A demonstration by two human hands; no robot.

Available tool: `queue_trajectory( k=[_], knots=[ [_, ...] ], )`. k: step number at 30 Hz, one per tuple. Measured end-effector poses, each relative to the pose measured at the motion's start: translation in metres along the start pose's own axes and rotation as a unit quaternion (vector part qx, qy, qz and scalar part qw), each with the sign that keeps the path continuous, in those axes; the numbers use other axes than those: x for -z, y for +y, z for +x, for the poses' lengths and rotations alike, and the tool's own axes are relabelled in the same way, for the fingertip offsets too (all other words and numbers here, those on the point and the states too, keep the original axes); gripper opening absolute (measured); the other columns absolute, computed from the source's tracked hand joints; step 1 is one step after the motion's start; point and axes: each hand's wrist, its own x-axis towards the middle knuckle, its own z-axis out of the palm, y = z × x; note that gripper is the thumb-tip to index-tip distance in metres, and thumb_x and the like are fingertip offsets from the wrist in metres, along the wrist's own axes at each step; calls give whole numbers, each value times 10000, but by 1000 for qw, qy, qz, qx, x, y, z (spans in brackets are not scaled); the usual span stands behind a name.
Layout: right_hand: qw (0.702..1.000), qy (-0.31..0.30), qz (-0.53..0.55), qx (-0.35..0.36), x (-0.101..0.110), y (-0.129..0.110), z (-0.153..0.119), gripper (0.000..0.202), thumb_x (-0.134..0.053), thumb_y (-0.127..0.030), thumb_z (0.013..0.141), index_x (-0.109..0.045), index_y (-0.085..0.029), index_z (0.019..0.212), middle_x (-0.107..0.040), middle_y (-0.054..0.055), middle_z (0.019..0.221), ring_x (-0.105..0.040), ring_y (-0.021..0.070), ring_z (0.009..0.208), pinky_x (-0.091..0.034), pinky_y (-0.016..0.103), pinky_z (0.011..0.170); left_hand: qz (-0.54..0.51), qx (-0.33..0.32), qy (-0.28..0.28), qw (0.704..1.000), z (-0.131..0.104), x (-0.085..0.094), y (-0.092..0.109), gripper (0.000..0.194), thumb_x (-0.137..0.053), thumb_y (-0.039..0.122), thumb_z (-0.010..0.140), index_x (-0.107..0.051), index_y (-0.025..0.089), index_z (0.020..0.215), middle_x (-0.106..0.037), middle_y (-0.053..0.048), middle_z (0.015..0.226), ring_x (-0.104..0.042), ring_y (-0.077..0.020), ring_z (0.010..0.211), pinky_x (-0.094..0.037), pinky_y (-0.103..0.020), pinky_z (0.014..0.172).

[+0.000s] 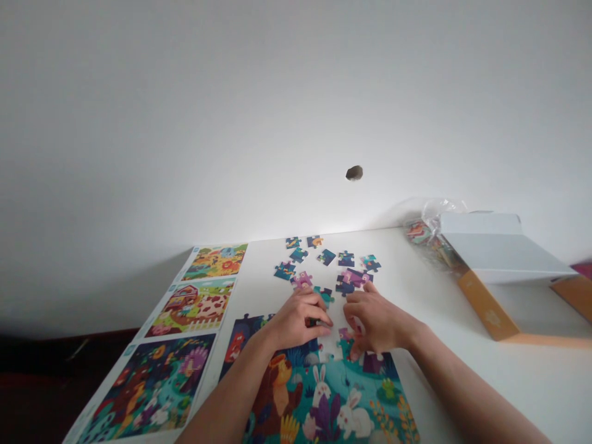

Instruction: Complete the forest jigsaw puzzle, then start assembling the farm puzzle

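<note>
A partly joined jigsaw [319, 394] with rabbits and a bear lies at the near edge of the white table [439, 308]. My left hand [300, 317] and my right hand [377, 320] rest side by side on its upper edge, fingers curled and pressing on pieces there. A small dark piece shows under my left fingertips [317, 322]; whether either hand grips it I cannot tell. Several loose puzzle pieces [330, 265] lie scattered just beyond both hands.
A picture sheet [185, 333] with three colourful scenes lies along the table's left edge. An open orange and white box [499, 271] sits at the right, with a clear plastic bag [425, 225] behind it. The white wall has a small dark hole [354, 173].
</note>
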Motion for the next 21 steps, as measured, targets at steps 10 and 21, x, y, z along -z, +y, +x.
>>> queue_trajectory(
  k=[10,21],
  knots=[
    [999,31,-22,-38,13,23,-9,320,-815,-335,704,-542,-179,648,-604,-35,663,-549,150,674,-270,304,761,-12,3,0,1000,-1,-1,0,118,-703,328,800,-762,249,864,-664,-36,854,-587,-173,851,-405,-334,846],
    [998,53,-40,-22,-12,8,5,355,-822,-383,675,-547,-186,565,-535,-42,497,-461,128,513,-297,298,717,-118,43,48,991,-4,2,-1,216,-534,254,901,-734,184,944,-668,-75,881,-610,-174,834,-462,-302,780]
  ],
)
